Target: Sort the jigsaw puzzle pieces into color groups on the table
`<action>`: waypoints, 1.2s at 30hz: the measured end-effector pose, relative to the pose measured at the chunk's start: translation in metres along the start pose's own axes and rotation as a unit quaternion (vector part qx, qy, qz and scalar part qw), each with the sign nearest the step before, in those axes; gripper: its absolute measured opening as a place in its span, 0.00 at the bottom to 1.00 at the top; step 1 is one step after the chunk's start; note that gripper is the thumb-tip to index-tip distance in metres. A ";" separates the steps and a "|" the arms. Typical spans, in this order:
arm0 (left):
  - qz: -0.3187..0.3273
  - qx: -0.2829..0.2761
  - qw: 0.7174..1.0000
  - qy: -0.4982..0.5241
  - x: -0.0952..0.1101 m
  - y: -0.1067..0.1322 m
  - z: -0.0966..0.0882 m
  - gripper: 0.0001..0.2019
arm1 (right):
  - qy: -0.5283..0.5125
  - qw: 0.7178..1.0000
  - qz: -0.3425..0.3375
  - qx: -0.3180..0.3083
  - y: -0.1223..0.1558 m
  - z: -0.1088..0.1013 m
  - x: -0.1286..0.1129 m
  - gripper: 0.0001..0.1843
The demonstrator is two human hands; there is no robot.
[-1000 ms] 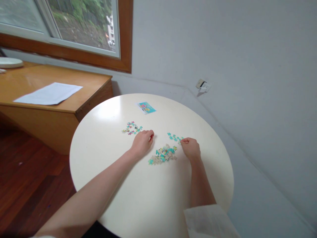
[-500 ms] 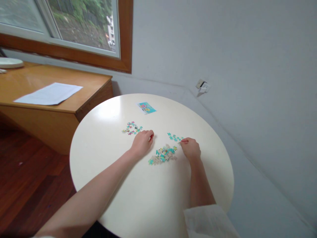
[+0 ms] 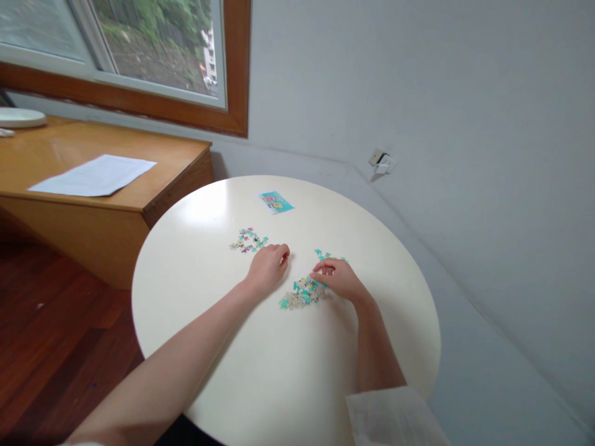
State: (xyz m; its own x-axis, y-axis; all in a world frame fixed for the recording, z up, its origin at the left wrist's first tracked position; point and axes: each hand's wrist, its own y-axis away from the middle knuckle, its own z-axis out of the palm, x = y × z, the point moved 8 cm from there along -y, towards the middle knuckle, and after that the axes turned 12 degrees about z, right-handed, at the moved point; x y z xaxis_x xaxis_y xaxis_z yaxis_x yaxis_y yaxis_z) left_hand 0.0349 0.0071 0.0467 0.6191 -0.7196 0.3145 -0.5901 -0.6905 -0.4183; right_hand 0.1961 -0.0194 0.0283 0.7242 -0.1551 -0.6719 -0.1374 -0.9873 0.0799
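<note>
A mixed pile of jigsaw puzzle pieces [image 3: 297, 297], some turquoise and some showing plain grey-beige backs, lies on the white table. My right hand [image 3: 341, 277] hovers over its upper right part, thumb and fingers a little apart, nothing visible between them. Behind that hand, a group of turquoise puzzle pieces [image 3: 320, 254] is partly covered. My left hand [image 3: 268, 267] rests on the table with curled fingers; whether they hold anything is hidden. Just beyond it lies a loose cluster of multicoloured puzzle pieces [image 3: 246, 240].
A small picture card [image 3: 277, 202] in turquoise, pink and yellow lies towards the far side of the round table [image 3: 199, 285]. To the left stands a wooden desk [image 3: 176, 155] bearing a sheet of paper [image 3: 95, 176]. A wall with a socket [image 3: 382, 161] borders the table's right.
My right hand has moved left from the turquoise group to the mixed pile, and its pinch has loosened. My left hand has stayed in place.
</note>
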 end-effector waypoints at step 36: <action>-0.006 -0.005 1.000 0.007 0.000 0.000 0.000 0.06 | 0.039 0.998 0.011 -0.046 0.002 0.010 -0.002 0.12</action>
State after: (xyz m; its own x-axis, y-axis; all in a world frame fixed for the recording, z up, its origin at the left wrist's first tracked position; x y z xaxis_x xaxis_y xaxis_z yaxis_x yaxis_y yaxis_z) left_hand 0.0346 0.0072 0.0471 0.6193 -0.7118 0.3314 -0.5879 -0.7002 -0.4050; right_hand 0.1875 -0.0210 0.0221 0.7729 -0.1760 -0.6096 -0.0946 -0.9820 0.1636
